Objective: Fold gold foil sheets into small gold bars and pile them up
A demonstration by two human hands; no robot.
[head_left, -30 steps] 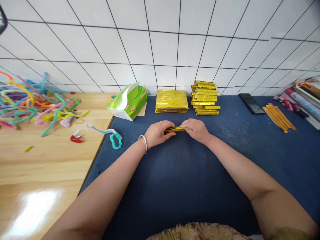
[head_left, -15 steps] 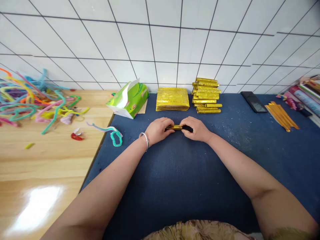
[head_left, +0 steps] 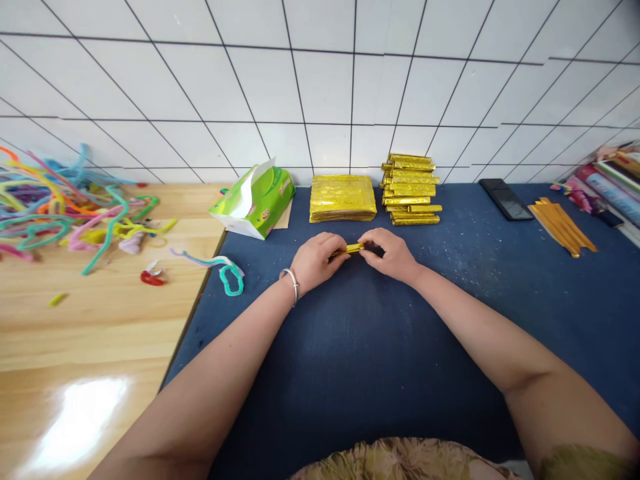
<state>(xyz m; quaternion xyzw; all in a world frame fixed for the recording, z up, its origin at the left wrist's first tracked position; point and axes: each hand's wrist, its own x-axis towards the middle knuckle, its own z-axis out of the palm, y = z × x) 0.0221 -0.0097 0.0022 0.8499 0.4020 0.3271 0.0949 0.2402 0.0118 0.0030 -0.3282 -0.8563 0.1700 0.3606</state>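
Observation:
A narrow folded strip of gold foil paper (head_left: 354,248) spans the gap between my hands, just above or on the dark blue tabletop. My left hand (head_left: 317,257), with a silver bangle at its wrist, pinches the strip's left end. Fingers and thumb of my right hand (head_left: 390,255) close on the right end. Both ends are partly hidden by the fingers. Behind my hands lies a stack of flat gold foil sheets (head_left: 343,198). To its right is a pile of folded gold foil strips (head_left: 411,190).
A green tissue box (head_left: 257,200) stands back left. Pipe cleaners (head_left: 105,227) are heaped on the wooden table (head_left: 125,327), and a teal pipe-cleaner loop (head_left: 233,279) lies nearer. Rightward are a black phone (head_left: 506,200), orange-gold strips (head_left: 563,225) and books (head_left: 607,190). A tiled wall (head_left: 327,87) rises behind.
The right end of the foil strip is now tilted slightly upward, and my right hand has shifted a little up with it. My left hand keeps its pinch. The view has shifted slightly.

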